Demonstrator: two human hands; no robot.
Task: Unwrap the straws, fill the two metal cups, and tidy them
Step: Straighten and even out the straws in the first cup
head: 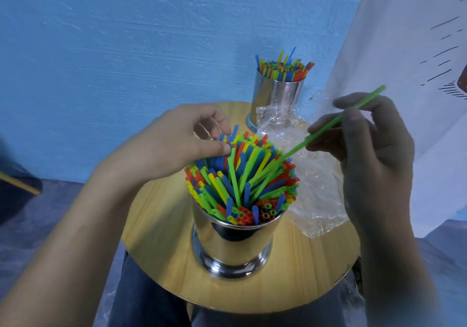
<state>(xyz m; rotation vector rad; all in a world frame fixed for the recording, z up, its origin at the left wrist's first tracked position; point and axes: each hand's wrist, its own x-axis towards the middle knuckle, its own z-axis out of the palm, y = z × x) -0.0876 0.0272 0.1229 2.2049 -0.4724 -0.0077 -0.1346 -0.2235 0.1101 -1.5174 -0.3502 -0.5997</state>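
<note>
A shiny metal cup (pixel 235 240) stands on the near half of a round wooden table (pixel 156 246), packed with red, yellow, green and blue straws (pixel 242 177) fanning outward. My left hand (pixel 177 139) touches the straw tops at the far left of the bundle, thumb and fingers curled against them. My right hand (pixel 364 150) pinches a single green straw (pixel 336 122) held slanted, its lower end among the straws in the cup. A second metal cup (pixel 275 99) full of straws stands at the table's far edge.
Crumpled clear plastic wrap (pixel 310 182) lies on the table's right side between the two cups. A blue wall rises behind, a white cloth (pixel 404 36) hangs at the right. My legs in dark trousers are beneath the table.
</note>
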